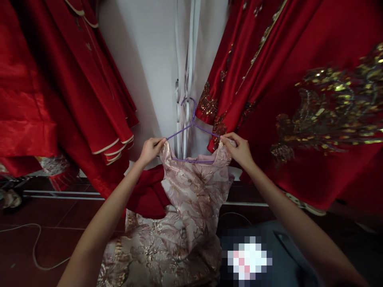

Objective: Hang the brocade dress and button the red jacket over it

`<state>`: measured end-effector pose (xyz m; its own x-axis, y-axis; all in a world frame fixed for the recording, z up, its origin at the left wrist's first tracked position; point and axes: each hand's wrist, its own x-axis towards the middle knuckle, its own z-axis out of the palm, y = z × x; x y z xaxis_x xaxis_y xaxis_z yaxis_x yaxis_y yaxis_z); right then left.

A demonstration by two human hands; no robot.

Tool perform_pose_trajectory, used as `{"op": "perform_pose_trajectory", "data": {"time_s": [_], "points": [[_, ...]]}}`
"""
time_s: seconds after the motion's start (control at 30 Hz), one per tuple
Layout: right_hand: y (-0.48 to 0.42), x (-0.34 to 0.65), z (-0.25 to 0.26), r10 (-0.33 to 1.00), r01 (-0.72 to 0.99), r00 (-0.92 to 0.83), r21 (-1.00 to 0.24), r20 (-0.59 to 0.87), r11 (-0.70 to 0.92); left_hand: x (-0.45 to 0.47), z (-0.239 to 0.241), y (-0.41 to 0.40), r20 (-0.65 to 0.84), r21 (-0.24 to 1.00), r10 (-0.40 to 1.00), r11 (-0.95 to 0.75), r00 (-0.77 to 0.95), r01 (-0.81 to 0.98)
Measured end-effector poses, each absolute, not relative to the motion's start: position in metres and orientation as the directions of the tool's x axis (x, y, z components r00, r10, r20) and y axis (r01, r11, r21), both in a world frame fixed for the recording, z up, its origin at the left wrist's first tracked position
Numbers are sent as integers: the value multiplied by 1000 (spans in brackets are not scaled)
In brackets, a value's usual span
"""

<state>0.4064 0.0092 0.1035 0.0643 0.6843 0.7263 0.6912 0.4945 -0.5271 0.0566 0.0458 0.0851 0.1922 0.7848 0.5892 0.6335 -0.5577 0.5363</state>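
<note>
A pale pink dress (185, 199) with gold floral brocade hangs on a purple wire hanger (192, 119) in front of me. My left hand (151, 149) pinches the dress's left shoulder at the hanger's left end. My right hand (237, 149) is closed on the right shoulder at the hanger's right end. The hanger's hook points up toward white straps (187, 59) that hang down the white wall. The dress's skirt spreads out below, between my forearms.
Red satin garments (60, 87) with cream piping hang at the left. Red garments (299, 99) with gold sequin embroidery hang at the right. A white cable (34, 243) lies on the dark red floor at lower left. A blurred patch sits at lower right.
</note>
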Motion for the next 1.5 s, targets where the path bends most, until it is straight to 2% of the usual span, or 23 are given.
{"op": "perform_pose_trajectory", "data": {"time_s": [0.07, 0.13, 0.2, 0.23, 0.27, 0.33, 0.4, 0.47, 0.6, 0.73, 0.9, 1.03, 1.17, 1.37, 1.5], "points": [[9, 407, 102, 687, 681, 63, -535, 724, 501, 62, 91, 50, 581, 548, 778, -592, 240, 591], [10, 408, 102, 689, 676, 56, -535, 723, 507, 52, 87, 54, 490, 606, 839, -523, 236, 600], [10, 408, 102, 691, 667, 50, -539, 721, 514, 31, 75, 56, 280, 640, 941, -332, 192, 693], [10, 408, 102, 694, 661, 48, -544, 718, 517, 17, 66, 54, 80, 601, 979, -198, 189, 774], [10, 408, 102, 698, 653, 48, -551, 715, 520, 3, 58, 51, -31, 574, 979, -148, 201, 806], [11, 408, 102, 704, 638, 50, -565, 708, 523, -24, 41, 42, -179, 539, 957, -100, 229, 836], [11, 408, 102, 708, 631, 45, -569, 705, 527, -44, 31, 32, -264, 527, 928, -89, 263, 845], [12, 408, 102, 709, 630, 33, -566, 704, 532, -55, 30, 27, -243, 580, 922, -110, 300, 807], [12, 408, 104, 713, 622, 7, -562, 701, 546, -47, 61, 35, -21, 692, 964, -179, 267, 700], [5, 405, 108, 725, 632, 15, -569, 689, 527, 0, 115, 52, 274, 606, 942, -324, 192, 726], [-13, 401, 115, 724, 660, 15, -551, 689, 511, 81, 162, 44, 482, 431, 854, -427, 197, 795], [-24, 401, 122, 765, 645, -9, -581, 644, 497, 120, 174, 19, 616, 397, 747, -567, 248, 722], [-25, 402, 136, 823, 591, -147, -618, 549, 518, 116, 182, -1, 541, 352, 818, -432, 196, 830], [-20, 403, 155, 854, 516, -287, -680, 434, 520, 79, 193, -5, 320, 59, 934, -186, 158, 981], [-27, 403, 161, 855, 528, -276, -674, 439, 516, 62, 200, 3, 158, 67, 980, -131, 119, 989]]}}
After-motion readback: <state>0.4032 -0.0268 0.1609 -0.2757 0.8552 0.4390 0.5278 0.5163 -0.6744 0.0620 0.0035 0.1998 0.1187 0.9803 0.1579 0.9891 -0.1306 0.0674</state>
